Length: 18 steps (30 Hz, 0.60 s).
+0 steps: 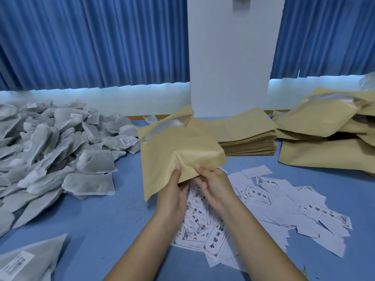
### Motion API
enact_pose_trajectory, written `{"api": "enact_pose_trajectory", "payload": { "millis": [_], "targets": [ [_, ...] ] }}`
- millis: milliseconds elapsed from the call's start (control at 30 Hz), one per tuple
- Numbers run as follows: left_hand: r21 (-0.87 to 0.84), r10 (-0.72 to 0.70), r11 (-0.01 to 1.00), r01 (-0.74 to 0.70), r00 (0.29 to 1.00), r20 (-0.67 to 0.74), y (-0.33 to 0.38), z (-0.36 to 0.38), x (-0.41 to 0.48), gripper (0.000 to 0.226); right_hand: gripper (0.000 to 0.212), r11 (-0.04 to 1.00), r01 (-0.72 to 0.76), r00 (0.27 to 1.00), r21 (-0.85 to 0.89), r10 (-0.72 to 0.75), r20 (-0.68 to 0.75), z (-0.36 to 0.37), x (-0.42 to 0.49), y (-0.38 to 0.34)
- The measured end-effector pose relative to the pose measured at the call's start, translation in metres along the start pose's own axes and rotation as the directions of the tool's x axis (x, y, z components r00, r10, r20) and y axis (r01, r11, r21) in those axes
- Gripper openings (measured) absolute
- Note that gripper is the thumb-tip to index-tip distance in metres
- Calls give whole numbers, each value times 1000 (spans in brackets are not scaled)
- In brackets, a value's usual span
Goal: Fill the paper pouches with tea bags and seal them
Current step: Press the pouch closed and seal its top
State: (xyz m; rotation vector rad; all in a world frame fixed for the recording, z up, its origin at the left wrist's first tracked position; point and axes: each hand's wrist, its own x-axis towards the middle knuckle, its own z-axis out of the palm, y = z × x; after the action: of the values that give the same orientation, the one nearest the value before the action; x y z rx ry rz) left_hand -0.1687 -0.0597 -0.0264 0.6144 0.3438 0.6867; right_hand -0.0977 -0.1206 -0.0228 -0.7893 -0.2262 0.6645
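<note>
One blue table (113,220) carries grey mesh tea bags (50,151) heaped at our left, handy for filling. Above it a tan paper pouch (178,147) gapes open, gripped at its lower edge by curled fingers (178,171) of our left hand (172,191) and right hand (215,185).

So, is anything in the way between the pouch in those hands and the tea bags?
Nothing visible is. The left hand and right hand grip the pouch by its near edge, and only bare blue table lies between it and the tea bags heaped to its left.
</note>
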Motion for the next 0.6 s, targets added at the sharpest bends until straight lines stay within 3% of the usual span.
{"api": "enact_pose_trajectory", "payload": {
  "millis": [67,167,267,600],
  "targets": [
    [-10,35,999,-36,994,-105,3,-7,8,29,18,997,-19,998,-78,15,-57,-3,-1,0],
    [-36,-37,999,30,975,-219,8,-14,18,27,8,987,-45,978,-152,12,-210,-12,1,-7],
    [-41,-79,997,71,970,-228,10,-17,21,30,12,975,-65,961,-212,3,-277,-17,2,-13],
    [-48,-100,995,91,971,-218,-3,-21,13,16,12,962,-43,949,-269,-45,-312,-20,5,-17]
  ]
}}
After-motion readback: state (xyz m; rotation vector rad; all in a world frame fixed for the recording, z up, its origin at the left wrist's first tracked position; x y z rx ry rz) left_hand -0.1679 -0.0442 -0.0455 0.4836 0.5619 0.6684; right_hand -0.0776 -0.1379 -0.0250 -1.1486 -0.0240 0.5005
